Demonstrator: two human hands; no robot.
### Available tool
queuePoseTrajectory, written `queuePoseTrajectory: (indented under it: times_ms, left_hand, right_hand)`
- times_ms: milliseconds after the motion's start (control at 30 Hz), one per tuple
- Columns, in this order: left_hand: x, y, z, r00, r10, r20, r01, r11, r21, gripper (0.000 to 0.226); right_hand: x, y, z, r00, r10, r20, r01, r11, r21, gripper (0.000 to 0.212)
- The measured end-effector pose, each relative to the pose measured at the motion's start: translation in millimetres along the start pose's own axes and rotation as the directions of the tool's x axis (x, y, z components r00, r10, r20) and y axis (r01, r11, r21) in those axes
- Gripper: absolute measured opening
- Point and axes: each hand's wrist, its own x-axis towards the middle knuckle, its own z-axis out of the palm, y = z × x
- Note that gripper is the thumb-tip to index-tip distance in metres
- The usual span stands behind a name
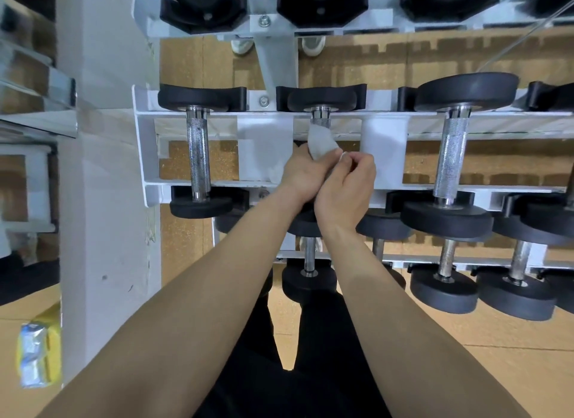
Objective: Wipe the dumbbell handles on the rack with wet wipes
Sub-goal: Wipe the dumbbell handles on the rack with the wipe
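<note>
A white rack [265, 131] holds black dumbbells with knurled steel handles. On the middle tier, my left hand [302, 173] grips a white wet wipe [321, 144] wrapped round the handle of the middle dumbbell [321, 117]; only the handle's top end shows. My right hand [348, 187] sits right beside it, fingers curled, pinching an edge of the wipe. The left dumbbell handle [198, 156] and the thicker right dumbbell handle [450, 159] lie bare on either side.
A lower tier [497, 263] carries several more dumbbells close to my legs. An upper tier [279, 22] overhangs at the top. A white pillar [105, 200] stands at the left, with a yellow wipe packet [38, 352] on the floor beside it.
</note>
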Motion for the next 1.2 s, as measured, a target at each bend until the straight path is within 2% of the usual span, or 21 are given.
queuePoseTrajectory:
  times_ms: [100, 200, 333, 400, 467, 533, 633, 700, 767, 867, 967, 1100, 1167, 1200]
  left_hand:
    - [2.0, -2.1, 6.8, 0.991, 0.052, -0.123, -0.039, 0.993, 0.109, 0.035]
    - [8.2, 1.3, 9.5, 0.99, 0.002, -0.142, 0.005, 0.999, 0.045, 0.03]
    - [14.6, 6.5, 9.6, 0.991, -0.131, -0.014, 0.127, 0.976, -0.175, 0.033]
    - [22.1, 9.7, 2.4, 0.981, -0.135, 0.136, 0.168, 0.946, -0.276, 0.028]
    - [29.5, 14.9, -6.9, 0.941, -0.108, 0.321, 0.223, 0.91, -0.35, 0.024]
    - [34.4, 21.9, -12.1, 0.904, -0.095, 0.418, 0.286, 0.86, -0.423, 0.022]
    - [34.0, 31.5, -10.3, 0.912, -0.096, 0.399, 0.307, 0.805, -0.507, 0.025]
    - [32.2, 31.1, -7.9, 0.941, -0.077, 0.331, 0.253, 0.808, -0.532, 0.021]
    - [30.0, 25.2, -4.2, 0.975, -0.088, 0.202, 0.172, 0.876, -0.45, 0.023]
    - [18.3, 18.5, 7.6, 0.989, -0.149, -0.021, 0.145, 0.981, -0.127, 0.028]
    - [5.8, 15.7, 17.7, 0.981, -0.156, -0.113, 0.172, 0.973, 0.154, 0.027]
    - [8.3, 14.0, 21.7, 0.975, -0.179, -0.13, 0.203, 0.959, 0.197, 0.039]
    - [11.2, 14.6, 14.9, 0.978, -0.199, -0.06, 0.204, 0.973, 0.108, 0.04]
    - [14.7, 14.9, 9.2, 0.979, -0.204, 0.024, 0.204, 0.979, 0.011, 0.04]
  right_hand:
    - [0.5, 1.3, 0.0, 1.0, 0.008, -0.009, -0.008, 1.0, 0.014, 0.012]
    - [1.5, 1.0, 0.7, 1.0, 0.031, -0.004, -0.031, 0.999, 0.019, 0.014]
    - [0.2, 1.0, 0.6, 0.998, 0.061, -0.009, -0.06, 0.996, 0.064, 0.014]
    - [0.2, 2.0, 0.6, 0.998, 0.054, -0.019, -0.053, 0.996, 0.069, 0.012]
    - [0.6, 3.5, 1.3, 0.999, 0.036, -0.027, -0.034, 0.997, 0.064, 0.012]
    - [1.2, 5.6, 2.4, 0.999, 0.026, -0.031, -0.025, 0.998, 0.058, 0.012]
    - [1.1, 7.5, 2.4, 0.999, 0.016, -0.034, -0.014, 0.998, 0.055, 0.012]
    - [1.4, 6.8, 1.8, 0.999, 0.018, -0.032, -0.016, 0.998, 0.054, 0.012]
    - [1.1, 5.2, 1.5, 0.999, 0.027, -0.03, -0.025, 0.998, 0.061, 0.01]
    - [0.5, 3.4, 1.7, 0.999, 0.039, -0.027, -0.038, 0.997, 0.064, 0.013]
    - [0.0, 1.6, 0.1, 0.997, 0.06, -0.038, -0.056, 0.995, 0.077, 0.013]
    - [4.0, 1.3, -4.6, 0.994, 0.101, -0.045, -0.095, 0.989, 0.109, 0.01]
    - [5.2, 2.7, -4.6, 0.994, 0.099, -0.045, -0.095, 0.991, 0.096, 0.012]
    - [5.1, 3.5, -3.8, 0.995, 0.093, -0.047, -0.088, 0.992, 0.092, 0.013]
